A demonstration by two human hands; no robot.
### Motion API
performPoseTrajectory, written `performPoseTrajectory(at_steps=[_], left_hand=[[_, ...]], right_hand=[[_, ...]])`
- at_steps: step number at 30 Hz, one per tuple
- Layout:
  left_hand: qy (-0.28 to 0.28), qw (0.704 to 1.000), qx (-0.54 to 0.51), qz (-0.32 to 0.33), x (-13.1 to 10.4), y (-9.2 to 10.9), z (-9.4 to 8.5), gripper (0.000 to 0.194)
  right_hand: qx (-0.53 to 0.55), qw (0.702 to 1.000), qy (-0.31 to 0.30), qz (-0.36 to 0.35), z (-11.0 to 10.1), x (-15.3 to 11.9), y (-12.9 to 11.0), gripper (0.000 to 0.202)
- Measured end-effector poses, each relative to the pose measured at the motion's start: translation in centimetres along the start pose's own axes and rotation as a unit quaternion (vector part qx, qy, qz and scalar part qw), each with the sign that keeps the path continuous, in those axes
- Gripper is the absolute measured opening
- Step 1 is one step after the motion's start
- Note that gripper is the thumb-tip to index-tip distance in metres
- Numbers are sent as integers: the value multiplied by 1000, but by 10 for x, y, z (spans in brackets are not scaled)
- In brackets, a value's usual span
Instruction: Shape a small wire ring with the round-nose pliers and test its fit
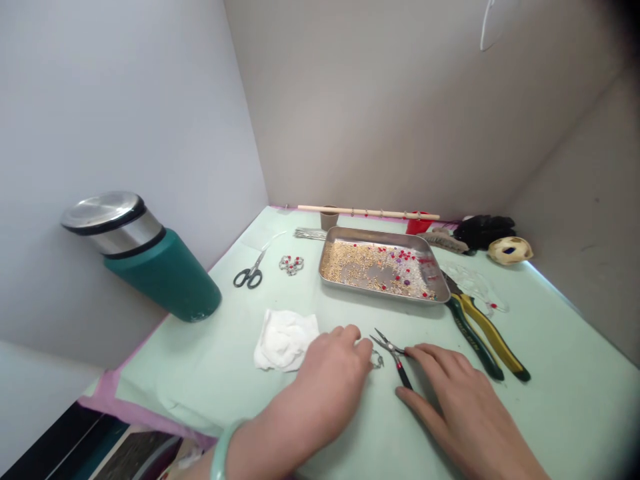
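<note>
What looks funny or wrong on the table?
The green bottle looks tilted, though the camera's wide view may cause that. In the metal tray, red beads lie scattered among pale ones, not sorted.

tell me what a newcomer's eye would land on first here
Probably the big green bottle with its metal top, at the left of the table. Next, the shallow metal tray near the middle, scattered with gold, red and clear beads. In front of it, small pliers lie between the left hand and right hand.
</note>
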State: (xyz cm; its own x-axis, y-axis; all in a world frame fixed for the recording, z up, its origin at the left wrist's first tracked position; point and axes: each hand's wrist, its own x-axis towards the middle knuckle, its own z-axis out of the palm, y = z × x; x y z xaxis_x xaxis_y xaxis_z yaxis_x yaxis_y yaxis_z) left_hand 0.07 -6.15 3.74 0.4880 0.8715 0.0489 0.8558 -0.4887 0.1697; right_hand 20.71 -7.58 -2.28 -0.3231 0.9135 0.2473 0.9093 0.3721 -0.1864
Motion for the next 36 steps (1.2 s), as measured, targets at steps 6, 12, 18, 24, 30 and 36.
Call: performPoseTrajectory(at_steps=[6, 12, 18, 24, 30, 36], left_hand=[[-59, 998, 27, 24, 26, 14, 20, 16], [9, 934, -344, -94, 28, -4, 14, 7], [19, 719, -670, -185, 38, -21, 2, 21], [33, 655, -737, -166, 37, -23, 4, 28], [22, 631, -758, -161, 36, -24, 7, 33], [-14, 583, -797, -158, 37, -29, 15, 29]], right_hand=[[-5, 1000, 6, -7, -1, -3, 1, 40], [14, 999, 27, -29, -1, 2, -5, 35], [110, 990, 16, -89, -9, 18, -27, 26], [290, 953, 77, 35, -32, 53, -42, 18], [436, 892, 35, 119, -29, 65, -49, 19], [531, 831, 21, 167, -16, 67, -47, 22]])
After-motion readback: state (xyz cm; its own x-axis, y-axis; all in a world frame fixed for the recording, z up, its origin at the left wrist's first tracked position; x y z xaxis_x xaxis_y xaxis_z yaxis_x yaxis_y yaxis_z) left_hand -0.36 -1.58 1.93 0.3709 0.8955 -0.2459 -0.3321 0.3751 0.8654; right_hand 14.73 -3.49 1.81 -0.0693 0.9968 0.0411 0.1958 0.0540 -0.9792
